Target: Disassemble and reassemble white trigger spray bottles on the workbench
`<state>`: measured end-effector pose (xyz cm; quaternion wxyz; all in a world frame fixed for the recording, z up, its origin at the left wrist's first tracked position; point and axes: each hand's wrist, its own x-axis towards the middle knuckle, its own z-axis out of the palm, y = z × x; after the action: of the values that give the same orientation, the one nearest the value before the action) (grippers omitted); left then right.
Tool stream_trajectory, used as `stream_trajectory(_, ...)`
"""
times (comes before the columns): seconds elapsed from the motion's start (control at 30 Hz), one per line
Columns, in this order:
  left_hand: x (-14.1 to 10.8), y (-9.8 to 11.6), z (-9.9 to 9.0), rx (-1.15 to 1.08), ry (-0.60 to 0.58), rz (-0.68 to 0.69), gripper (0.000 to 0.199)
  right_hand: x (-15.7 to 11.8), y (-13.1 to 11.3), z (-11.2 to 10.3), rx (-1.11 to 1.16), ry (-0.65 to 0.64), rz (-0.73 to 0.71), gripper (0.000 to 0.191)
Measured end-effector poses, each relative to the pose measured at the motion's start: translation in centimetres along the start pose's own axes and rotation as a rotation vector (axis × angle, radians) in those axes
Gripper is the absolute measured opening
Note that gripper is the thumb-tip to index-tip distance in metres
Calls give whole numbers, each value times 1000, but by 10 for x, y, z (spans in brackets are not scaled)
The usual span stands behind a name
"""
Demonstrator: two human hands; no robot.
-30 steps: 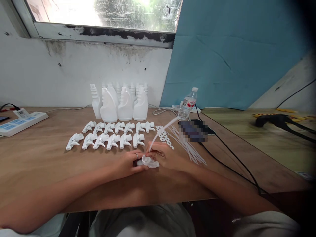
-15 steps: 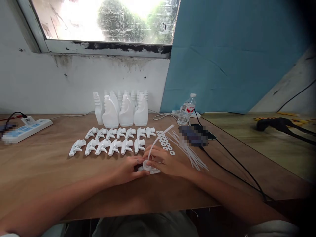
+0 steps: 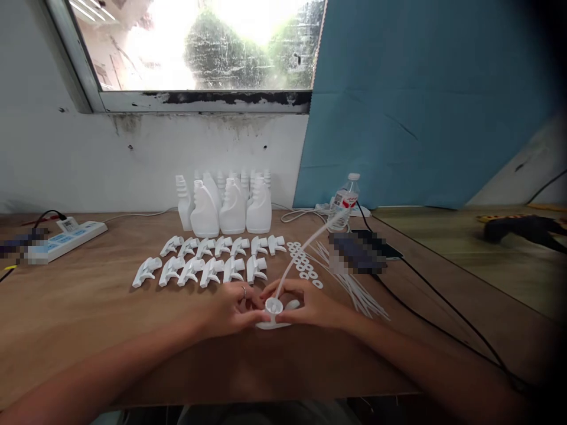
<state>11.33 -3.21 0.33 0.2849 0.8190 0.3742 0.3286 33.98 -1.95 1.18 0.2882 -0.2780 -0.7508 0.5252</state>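
A white spray trigger head (image 3: 273,307) is held upside down between both hands, its round collar facing up. From the collar a thin, curved dip tube (image 3: 290,265) rises and leans away to the right. My left hand (image 3: 237,310), with a ring on one finger, grips the left side of the head, fingers closed. On the other side, my right hand (image 3: 312,304) pinches it between thumb and fingers. White ring washers (image 3: 305,267) lie just beyond my right hand, with loose dip tubes (image 3: 354,289) to their right.
Two rows of trigger heads (image 3: 214,272) lie past my hands, and white spray bottles (image 3: 233,208) stand behind them. A water bottle (image 3: 345,203), a blurred dark device (image 3: 358,252) and black cables (image 3: 436,316) occupy the right. On the left is a power strip (image 3: 71,241).
The view has shifted. My right fingers have moved from the tube's base to the collar's side. The trigger head's collar now shows more plainly, and the tube leans further right.
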Motion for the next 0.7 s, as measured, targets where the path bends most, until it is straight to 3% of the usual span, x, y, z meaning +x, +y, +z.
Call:
stream_trajectory(0.07,13,-3,-25,41,149,34,28,-2,-2,-3,54,31,-3,29)
stream_trajectory(0.13,33,-16,-62,153,434,0,33,-2,-4,-8,109,58,-15,31)
stream_trajectory(0.23,68,-55,-129,296,857,-83,28,0,-4,-18,141,149,17,36)
stream_trajectory(0.3,88,-88,-168,388,1025,-180,27,2,-4,-25,108,257,46,34)
stream_trajectory(0.37,101,-121,-193,425,1049,-378,35,4,-4,-32,14,373,57,34)
stream_trajectory(0.43,108,-148,-202,411,985,-540,50,4,-4,-38,-100,466,73,38)
stream_trajectory(0.57,112,-182,-193,373,872,-662,66,3,-4,-47,-219,560,115,43)
stream_trajectory(0.7,111,-194,-186,406,815,-695,55,4,-1,-51,-188,592,92,42)
